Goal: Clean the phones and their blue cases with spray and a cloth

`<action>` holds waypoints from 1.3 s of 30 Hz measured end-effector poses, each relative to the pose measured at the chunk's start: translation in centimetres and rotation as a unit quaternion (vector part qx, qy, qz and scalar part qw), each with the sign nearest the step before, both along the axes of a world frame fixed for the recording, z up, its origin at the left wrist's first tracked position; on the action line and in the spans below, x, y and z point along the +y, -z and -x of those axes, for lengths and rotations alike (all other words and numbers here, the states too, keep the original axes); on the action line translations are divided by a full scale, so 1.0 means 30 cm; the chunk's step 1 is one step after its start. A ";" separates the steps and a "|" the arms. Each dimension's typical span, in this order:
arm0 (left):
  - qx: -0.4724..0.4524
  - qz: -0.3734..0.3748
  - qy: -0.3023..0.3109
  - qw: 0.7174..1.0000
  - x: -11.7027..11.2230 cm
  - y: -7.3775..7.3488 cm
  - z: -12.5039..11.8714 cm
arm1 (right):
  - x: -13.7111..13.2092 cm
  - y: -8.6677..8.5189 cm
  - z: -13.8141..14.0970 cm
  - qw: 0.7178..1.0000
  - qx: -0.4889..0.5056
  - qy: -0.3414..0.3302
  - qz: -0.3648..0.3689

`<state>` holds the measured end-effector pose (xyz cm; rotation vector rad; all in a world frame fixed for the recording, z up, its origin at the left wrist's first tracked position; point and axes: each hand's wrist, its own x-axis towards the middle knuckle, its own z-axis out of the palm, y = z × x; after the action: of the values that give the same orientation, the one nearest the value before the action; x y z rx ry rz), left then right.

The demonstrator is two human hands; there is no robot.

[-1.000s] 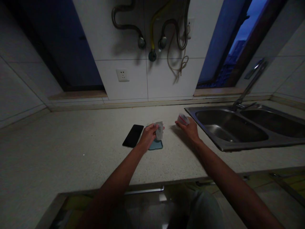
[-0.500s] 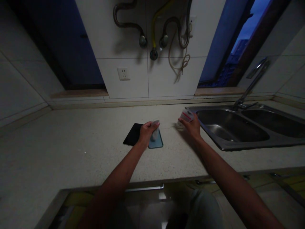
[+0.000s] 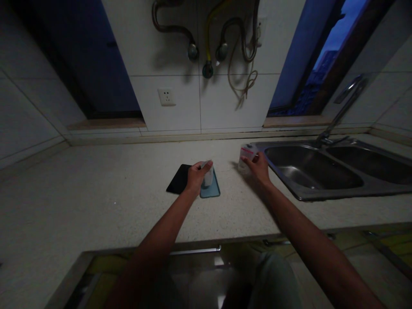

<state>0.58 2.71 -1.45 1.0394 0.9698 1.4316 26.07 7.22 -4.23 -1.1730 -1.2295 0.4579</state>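
My left hand (image 3: 195, 177) is closed in a pinch on a thin white piece, like a wipe or small sheet (image 3: 209, 176), which hangs down over a light blue tray-like case (image 3: 210, 189). A flat black tablet-like slab (image 3: 178, 179) lies on the counter just left of that case, partly covered by my left hand. Off to the right, my right hand (image 3: 260, 168) grips a small clear zip bag (image 3: 246, 155) with a red stripe along its top. The bag is upright near the sink's left edge. What it holds is too dim to make out.
A steel double sink (image 3: 299, 198) with a faucet (image 3: 349, 92) is set into the counter (image 3: 128, 171) on the right. On the tiled wall are a socket (image 3: 166, 97), hoses and a tied cord (image 3: 247, 83). Drawer handles (image 3: 196, 251) line the front.
The zip bag in my right hand has turned more upright and shifted slightly left. The white sheet in my left hand has turned and hangs more visibly over the case.
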 end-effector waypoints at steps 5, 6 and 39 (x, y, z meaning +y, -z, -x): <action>0.004 0.009 0.001 1.000 0.010 0.007 0.003 | -0.022 -0.033 0.008 0.995 -0.026 0.093 -0.027; -0.004 0.013 0.004 1.000 0.009 0.004 0.002 | -0.035 -0.049 0.011 0.989 -0.040 0.124 -0.065; 0.054 -0.016 0.025 0.998 -0.022 -0.038 -0.006 | -0.185 -0.050 0.263 0.967 -0.072 -0.242 0.030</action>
<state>0.76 2.04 -0.30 1.1676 0.9943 1.3652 18.17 1.67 -2.74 -0.9625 -1.6472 0.7861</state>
